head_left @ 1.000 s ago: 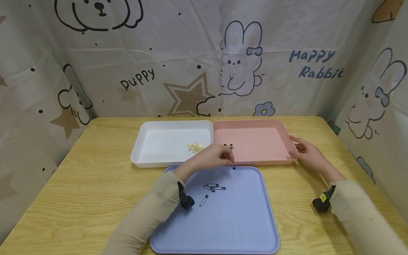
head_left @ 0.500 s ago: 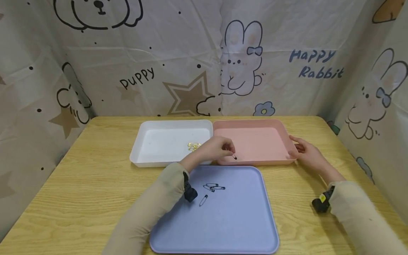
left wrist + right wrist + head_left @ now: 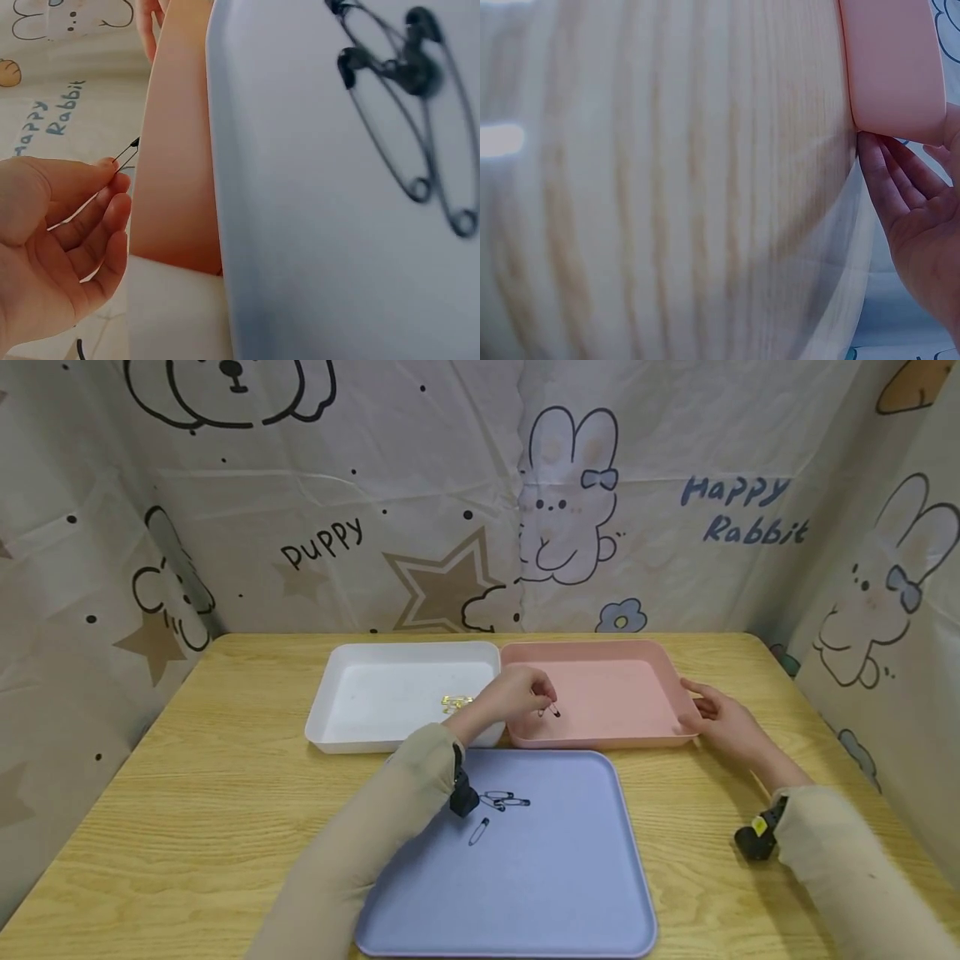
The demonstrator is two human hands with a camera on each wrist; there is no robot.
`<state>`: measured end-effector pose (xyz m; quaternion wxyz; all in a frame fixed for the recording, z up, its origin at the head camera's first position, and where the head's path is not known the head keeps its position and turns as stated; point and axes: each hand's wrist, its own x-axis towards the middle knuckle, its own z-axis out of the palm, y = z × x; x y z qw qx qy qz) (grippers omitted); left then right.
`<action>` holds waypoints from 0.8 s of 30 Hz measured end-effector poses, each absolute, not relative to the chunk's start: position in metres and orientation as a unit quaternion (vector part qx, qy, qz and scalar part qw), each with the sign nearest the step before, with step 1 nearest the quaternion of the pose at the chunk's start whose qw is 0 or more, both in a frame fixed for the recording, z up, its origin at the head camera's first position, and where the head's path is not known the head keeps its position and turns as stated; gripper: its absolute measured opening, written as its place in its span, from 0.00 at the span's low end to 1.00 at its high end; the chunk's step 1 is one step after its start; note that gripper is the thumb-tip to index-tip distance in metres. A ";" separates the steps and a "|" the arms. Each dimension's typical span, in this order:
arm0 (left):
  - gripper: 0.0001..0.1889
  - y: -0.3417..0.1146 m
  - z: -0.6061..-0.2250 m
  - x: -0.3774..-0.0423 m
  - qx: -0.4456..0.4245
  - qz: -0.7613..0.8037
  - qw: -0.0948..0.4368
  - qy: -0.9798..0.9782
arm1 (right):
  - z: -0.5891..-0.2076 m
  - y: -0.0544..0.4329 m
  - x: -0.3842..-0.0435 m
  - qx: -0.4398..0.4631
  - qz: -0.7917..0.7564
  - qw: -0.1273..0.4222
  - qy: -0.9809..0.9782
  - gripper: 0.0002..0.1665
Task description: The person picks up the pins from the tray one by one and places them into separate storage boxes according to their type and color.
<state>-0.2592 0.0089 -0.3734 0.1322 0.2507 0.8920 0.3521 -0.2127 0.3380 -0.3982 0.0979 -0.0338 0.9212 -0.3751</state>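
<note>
Wood-grained and pale yellow, the table [image 3: 187,793] is filling the lower view, and a cream cloth [image 3: 450,452] printed with rabbits, stars and lettering is hanging behind it and along both sides. White tray [image 3: 375,702] and pink tray [image 3: 607,693] are standing side by side toward the back; the blue tray [image 3: 540,885] is lying in front of them, nearer the person. Gold pins [image 3: 456,702] are resting in the white one, and black pins [image 3: 510,802] are lying in a small cluster on the blue one, with a lone pin [image 3: 478,832] just beside them.

Over the left part of the pink tray, the left hand [image 3: 517,693] is pinching a black-headed safety pin [image 3: 556,711] between thumb and fingertips. The right hand [image 3: 723,718] is gripping the pink tray's right end.

Much is escaping the eye. The left hand and forearm are covering the trays' meeting corner and some of the gold pins; another scrap of metal is showing below the fingers — too small to make out. The left sleeve [image 3: 360,852] and wrist camera [image 3: 463,797] are hiding the blue tray's left side. In the left wrist view the cluster is blurring and running off the frame — the right wrist view is cutting off both the right hand and the pink tray. Up top, a dog drawing [image 3: 234,393] is losing its head to the edge.
</note>
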 end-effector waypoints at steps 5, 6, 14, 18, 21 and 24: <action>0.05 0.018 -0.377 -0.266 0.240 0.327 0.128 0.905 | -0.399 0.338 -0.213 -0.036 -0.376 0.096 0.921 0.42; 0.05 0.019 -0.377 -0.267 0.240 0.325 0.128 0.906 | -0.399 0.338 -0.213 -0.036 -0.376 0.095 0.921 0.42; 0.05 0.023 -0.383 -0.273 0.209 0.320 0.124 0.916 | -0.400 0.339 -0.213 -0.033 -0.373 0.096 0.922 0.42; 0.05 0.025 -0.386 -0.276 0.197 0.320 0.123 0.919 | -0.400 0.339 -0.214 -0.027 -0.372 0.100 0.922 0.42; 0.06 0.026 -0.387 -0.277 0.199 0.312 0.116 0.922 | -0.401 0.339 -0.214 -0.029 -0.372 0.098 0.923 0.42; 0.06 0.026 -0.388 -0.278 0.203 0.302 0.111 0.925 | -0.402 0.340 -0.214 -0.033 -0.371 0.095 0.923 0.42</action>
